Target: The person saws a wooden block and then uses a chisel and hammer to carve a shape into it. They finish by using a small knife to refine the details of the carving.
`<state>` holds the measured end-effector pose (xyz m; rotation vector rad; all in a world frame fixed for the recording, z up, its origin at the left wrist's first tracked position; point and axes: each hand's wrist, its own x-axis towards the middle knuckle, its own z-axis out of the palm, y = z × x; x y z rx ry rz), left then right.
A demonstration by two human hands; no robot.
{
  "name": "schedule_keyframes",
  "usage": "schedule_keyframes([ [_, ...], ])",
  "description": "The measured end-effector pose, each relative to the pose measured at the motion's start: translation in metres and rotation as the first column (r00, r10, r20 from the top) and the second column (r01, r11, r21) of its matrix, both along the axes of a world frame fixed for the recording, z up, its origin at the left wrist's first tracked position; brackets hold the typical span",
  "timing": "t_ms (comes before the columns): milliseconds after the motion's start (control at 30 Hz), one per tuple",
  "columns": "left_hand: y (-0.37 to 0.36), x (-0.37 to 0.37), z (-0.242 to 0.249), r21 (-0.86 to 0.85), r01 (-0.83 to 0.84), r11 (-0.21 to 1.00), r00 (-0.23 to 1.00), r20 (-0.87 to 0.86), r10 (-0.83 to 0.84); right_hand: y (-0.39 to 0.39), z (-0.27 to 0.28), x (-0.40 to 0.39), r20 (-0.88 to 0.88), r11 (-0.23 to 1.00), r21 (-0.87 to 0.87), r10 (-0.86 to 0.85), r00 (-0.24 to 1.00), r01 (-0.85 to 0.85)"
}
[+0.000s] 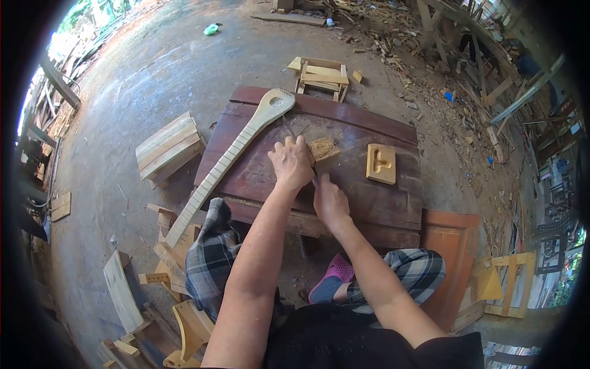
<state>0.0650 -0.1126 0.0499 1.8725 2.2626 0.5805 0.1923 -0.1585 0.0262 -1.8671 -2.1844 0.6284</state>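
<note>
My left hand (290,163) is closed over the middle of the dark wooden tabletop (246,178), its fingers bent downward, and hides what is under it. A thin dark rod-like tool (287,128) shows just past its fingertips. A dark end, perhaps of the same tool, shows between the hands, where my right hand (330,200) is closed around it. Touching or just beside my left fingers lies a small rough wood block (323,149). To the left a long pale wooden fretted neck (230,154) with a rounded, hollowed end lies diagonally across the tabletop.
A yellowish wood block (381,163) with a carved recess lies on the tabletop's right. A wooden stool (169,147) stands left, a small wooden frame (322,77) beyond. Wood offcuts (129,295) crowd the lower left; a brown panel (452,246) lies right.
</note>
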Motion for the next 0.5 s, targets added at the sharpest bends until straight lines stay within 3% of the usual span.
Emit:
schedule_keyframes([
  [167,-0.004,0.001,0.006,-0.047,0.017,0.999,1.0,0.0,-0.017,-0.031,0.011,0.019,0.044,0.994,-0.099,-0.036,0.998,0.04],
  [333,-0.003,-0.001,0.001,0.043,0.01,0.999,1.0,-0.022,-0.009,0.022,-0.011,-0.012,-0.001,0.999,0.036,-0.016,1.0,0.016],
  [500,0.001,0.002,0.006,-0.053,-0.008,0.999,1.0,0.005,0.008,-0.022,0.015,0.015,0.027,1.0,-0.026,-0.012,1.0,0.013],
])
